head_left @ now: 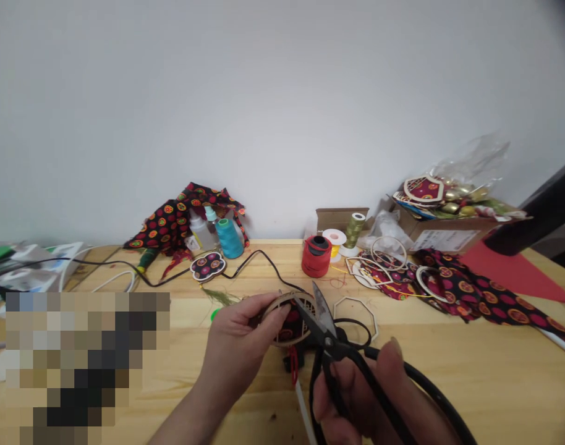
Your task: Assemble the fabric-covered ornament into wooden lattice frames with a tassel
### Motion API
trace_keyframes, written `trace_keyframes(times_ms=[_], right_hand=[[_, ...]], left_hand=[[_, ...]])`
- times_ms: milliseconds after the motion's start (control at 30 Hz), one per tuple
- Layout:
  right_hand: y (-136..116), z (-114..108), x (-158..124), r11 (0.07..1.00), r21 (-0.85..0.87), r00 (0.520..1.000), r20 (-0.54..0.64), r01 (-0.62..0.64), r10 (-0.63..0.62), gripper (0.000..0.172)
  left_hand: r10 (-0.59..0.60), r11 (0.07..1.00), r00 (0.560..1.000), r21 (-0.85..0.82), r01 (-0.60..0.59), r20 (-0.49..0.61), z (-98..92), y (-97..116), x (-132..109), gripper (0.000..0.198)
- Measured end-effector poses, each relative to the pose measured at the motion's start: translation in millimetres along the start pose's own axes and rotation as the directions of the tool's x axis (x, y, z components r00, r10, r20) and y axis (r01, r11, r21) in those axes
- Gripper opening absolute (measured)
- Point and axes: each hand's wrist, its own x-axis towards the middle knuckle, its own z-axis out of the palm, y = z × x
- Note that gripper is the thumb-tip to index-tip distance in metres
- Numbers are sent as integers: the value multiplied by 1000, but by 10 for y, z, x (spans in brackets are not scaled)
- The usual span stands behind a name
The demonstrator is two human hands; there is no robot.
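My left hand [240,340] pinches a round wooden frame [282,340] backed with dark patterned fabric, thumb on its front. My right hand [356,395] grips black-handled scissors [329,340], their blades parted. One blade lies across the frame's right side in this view; whether it touches cannot be made out. A red cord [293,366] hangs below the frame. Just behind the scissors, a pale polygon-shaped frame [374,315] lies on the table. A dark object on the table is partly hidden behind the scissors and the frame.
A flower-shaped piece [208,266], a turquoise thread cone [229,238] and a red thread spool [316,256] stand or lie farther back. Patterned fabric [500,290] and loose hoops [389,253] are at right, below a filled cardboard box [440,232]. A black cable [264,252] crosses the table [171,346].
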Motion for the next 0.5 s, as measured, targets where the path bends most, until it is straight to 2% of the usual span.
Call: trace_keyframes(times_ms=[233, 333, 400, 433, 500], right_hand=[[-22, -59, 18, 1000, -24, 999, 43, -5, 6, 82], [7, -94, 6, 999, 31, 998, 60, -21, 19, 84], [19, -120, -15, 996, 79, 999, 22, -43, 42, 85], [19, -138, -27, 999, 38, 999, -3, -38, 38, 85], [8, -188, -42, 986, -166, 1000, -20, 5, -9, 87]], left_hand=[[64, 996, 993, 57, -70, 98, -68, -112, 42, 14], [167, 967, 977, 170, -189, 137, -99, -136, 42, 16], [305, 893, 939, 293, -341, 162, -123, -129, 44, 16], [391, 832, 904, 355, -427, 173, -133, -118, 47, 16], [545, 683, 813, 453, -573, 205, -150, -92, 53, 15]])
